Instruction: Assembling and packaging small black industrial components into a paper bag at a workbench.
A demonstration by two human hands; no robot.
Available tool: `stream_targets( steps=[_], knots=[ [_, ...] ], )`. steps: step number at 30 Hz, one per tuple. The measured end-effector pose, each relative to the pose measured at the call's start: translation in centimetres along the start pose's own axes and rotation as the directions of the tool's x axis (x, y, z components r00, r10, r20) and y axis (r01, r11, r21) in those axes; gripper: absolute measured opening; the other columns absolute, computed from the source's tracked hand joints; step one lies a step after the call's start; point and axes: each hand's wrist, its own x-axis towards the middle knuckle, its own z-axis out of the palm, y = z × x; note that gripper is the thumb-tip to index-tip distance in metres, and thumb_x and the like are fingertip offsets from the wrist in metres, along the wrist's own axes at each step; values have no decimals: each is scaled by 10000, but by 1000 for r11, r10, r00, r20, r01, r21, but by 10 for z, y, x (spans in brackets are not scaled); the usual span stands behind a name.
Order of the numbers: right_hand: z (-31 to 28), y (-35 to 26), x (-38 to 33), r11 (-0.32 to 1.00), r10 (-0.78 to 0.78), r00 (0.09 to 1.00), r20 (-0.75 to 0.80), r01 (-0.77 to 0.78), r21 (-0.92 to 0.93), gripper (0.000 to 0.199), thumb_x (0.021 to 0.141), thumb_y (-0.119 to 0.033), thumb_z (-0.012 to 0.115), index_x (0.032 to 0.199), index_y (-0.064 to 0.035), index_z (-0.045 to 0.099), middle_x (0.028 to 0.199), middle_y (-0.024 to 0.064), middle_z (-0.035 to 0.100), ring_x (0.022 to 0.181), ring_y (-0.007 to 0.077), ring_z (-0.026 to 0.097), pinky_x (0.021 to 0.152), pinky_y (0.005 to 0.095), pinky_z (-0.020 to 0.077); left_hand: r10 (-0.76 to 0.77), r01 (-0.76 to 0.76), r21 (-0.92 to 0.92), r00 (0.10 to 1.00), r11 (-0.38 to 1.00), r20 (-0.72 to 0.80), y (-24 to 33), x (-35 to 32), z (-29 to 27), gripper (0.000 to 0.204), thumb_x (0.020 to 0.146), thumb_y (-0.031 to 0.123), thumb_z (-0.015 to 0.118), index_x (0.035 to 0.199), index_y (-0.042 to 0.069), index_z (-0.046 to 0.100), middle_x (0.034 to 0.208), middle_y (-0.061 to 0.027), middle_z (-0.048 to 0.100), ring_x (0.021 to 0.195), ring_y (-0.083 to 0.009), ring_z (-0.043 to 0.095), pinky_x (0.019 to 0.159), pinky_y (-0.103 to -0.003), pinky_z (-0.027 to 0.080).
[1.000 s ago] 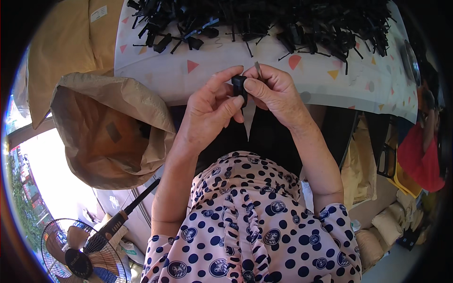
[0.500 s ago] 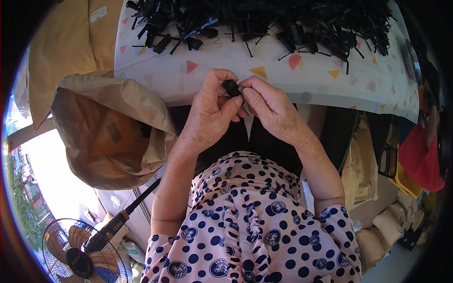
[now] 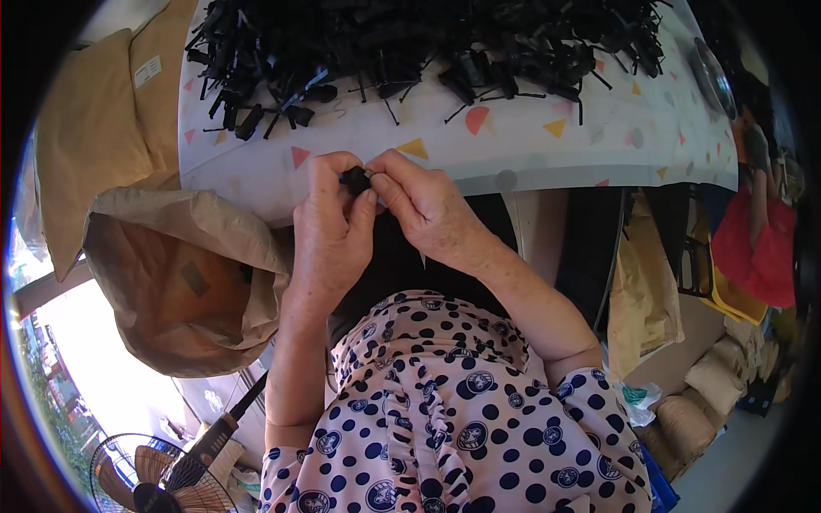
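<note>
My left hand [image 3: 329,222] grips a small black part [image 3: 355,179] between thumb and forefinger, just in front of the table's near edge. Its exact kind is hard to make out, as fingers cover much of it. My right hand [image 3: 432,209] meets it from the right, thumb and forefinger pinched at the part's end. Beyond both hands, a big heap of black parts [image 3: 410,43], many with thin stems sticking out, covers the far side of the table. The white tablecloth [image 3: 530,158] has coloured triangles and dots.
A large brown paper bag [image 3: 188,214] gapes at the left, beside my left forearm. Lower left stands a fan [image 3: 154,470]. More brown sacks [image 3: 94,128] lean behind the bag. At the far right, someone in red [image 3: 757,248] sits near the table, by a yellow thing [image 3: 735,299].
The whole view has shifted, so the table and bag sit lower and further left. Both hands have moved left along the table edge, still pinching the black part.
</note>
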Motion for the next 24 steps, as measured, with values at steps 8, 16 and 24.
stream_targets(
  steps=[8,16,24],
  knots=[
    [-87,20,-1,675,-232,937,-263,-40,-737,198,866,-142,621,1047,-69,585,767,134,646,633,280,633,574,356,490,-9,193,347,884,918,-468,-16,-50,-119,237,876,64,590,1092,35,496,782,-86,561,678,-114,553,659,-233,463],
    [-139,34,4,319,-180,930,-320,-253,-913,212,878,-187,586,1068,-93,577,745,140,655,677,353,625,574,432,481,-103,399,695,898,598,-427,-77,-98,-181,231,912,104,543,1122,29,485,958,-171,620,899,-269,632,760,-361,483],
    [-133,29,1,964,205,955,-214,-234,-122,59,909,-151,593,913,-97,570,639,-61,438,525,13,376,462,187,299,-133,112,-91,955,989,-264,-29,-64,-105,552,859,93,635,1351,33,394,1214,-130,542,869,-133,609,693,-236,478]
  ],
)
